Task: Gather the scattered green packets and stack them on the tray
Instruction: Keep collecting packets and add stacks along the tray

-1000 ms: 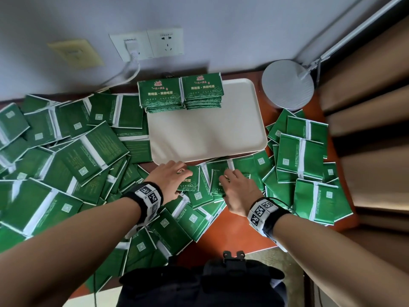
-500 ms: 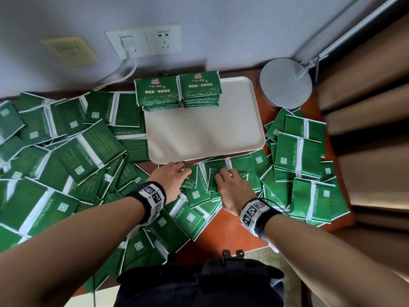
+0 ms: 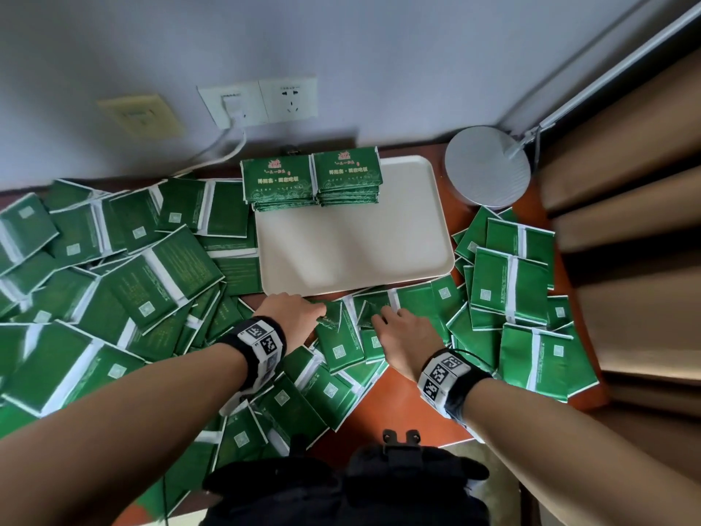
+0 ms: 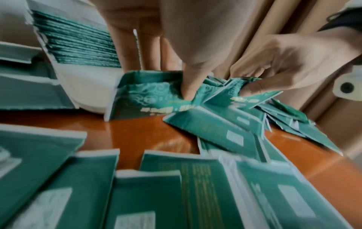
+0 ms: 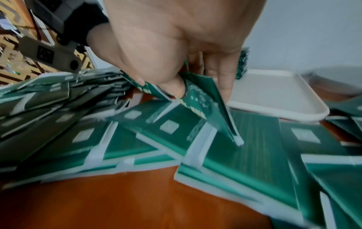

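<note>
Hands, left hand (image 3: 290,312) and right hand (image 3: 406,328), each pinching a green packet (image 3: 335,336).

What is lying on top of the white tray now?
Two stacks of green packets stand side by side at the far edge of the tray. The tray surface under them is hidden; its other parts show bare.

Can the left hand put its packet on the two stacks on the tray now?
Probably yes: the left hand grips a packet beside the tray, and bare tray lies before the stacks.
</note>
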A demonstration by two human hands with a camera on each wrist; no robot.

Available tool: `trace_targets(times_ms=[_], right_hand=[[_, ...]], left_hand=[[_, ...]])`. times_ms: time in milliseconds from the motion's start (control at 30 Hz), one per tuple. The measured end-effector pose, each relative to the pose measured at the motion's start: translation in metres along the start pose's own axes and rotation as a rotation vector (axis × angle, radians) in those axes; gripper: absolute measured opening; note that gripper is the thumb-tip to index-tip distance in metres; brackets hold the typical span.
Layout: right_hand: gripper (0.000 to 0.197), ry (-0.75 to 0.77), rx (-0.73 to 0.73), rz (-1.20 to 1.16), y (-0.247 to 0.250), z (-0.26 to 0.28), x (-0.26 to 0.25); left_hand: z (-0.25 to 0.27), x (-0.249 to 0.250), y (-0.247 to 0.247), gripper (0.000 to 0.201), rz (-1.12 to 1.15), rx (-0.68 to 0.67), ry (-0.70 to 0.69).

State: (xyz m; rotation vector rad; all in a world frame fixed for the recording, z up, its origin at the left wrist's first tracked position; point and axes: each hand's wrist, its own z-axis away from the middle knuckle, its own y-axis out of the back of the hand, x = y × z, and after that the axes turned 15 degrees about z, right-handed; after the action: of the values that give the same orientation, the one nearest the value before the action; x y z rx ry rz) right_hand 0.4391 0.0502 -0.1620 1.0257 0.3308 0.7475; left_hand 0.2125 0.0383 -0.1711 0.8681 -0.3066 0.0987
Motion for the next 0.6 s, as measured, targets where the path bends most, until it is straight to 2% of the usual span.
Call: trace_targets(times_ms=[133, 200, 300, 400, 600], right_hand=[[0.026, 0.029, 0.066, 0.03, 0.041, -0.014, 0.011], [0.025, 0.03, 0.124, 0.043, 0.064, -0.025, 0.018], [0.024, -0.005, 0.265, 0.051, 0.095, -0.053, 0.032], [0.032, -0.053, 0.444, 0.071, 0.116, -0.09, 0.048], [0.044, -0.067, 0.592, 0.066, 0.139, -0.149, 0.067]], left_hand=[[0.001, -0.004, 0.032, 0.024, -0.018, 0.01, 0.004], [0.001, -0.008, 0.055, 0.024, -0.005, 0.048, 0.011], [-0.001, -0.021, 0.094, 0.025, 0.035, 0.183, 0.022], [-0.007, -0.035, 0.136, 0.03, 0.067, 0.333, 0.029], [-0.035, -0.06, 0.168, 0.031, 0.148, 0.483, 0.055]])
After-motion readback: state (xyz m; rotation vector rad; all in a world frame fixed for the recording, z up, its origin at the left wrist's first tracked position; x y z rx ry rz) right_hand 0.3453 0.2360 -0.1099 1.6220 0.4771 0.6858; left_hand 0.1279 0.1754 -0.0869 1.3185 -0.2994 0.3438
